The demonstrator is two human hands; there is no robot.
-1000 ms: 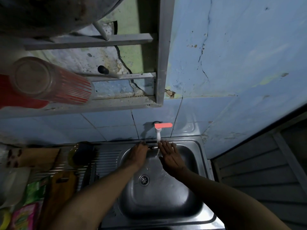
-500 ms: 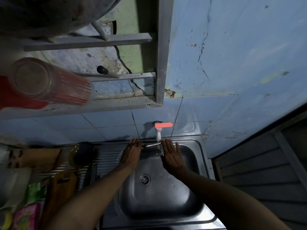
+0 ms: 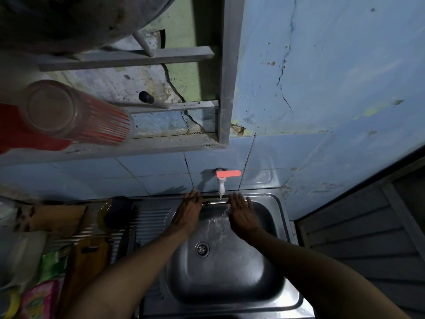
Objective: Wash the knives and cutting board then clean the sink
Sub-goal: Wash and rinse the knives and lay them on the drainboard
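head view: knife [image 3: 217, 203] lying crosswise on sink [image 3: 279, 217] back rim under tap [image 3: 221, 187], between flat, unclenched left hand [image 3: 189, 209] and right hand [image 3: 241, 211], seemingly touching left fingertips, gripped by neither.

Left hand [image 3: 188, 209]: bare, no ring, no glove. Right hand [image 3: 241, 211]: bare, no ring, no glove. Both forearms: uncovered along the whole visible length, no sleeve, watch or band. Rest of body out of frame.
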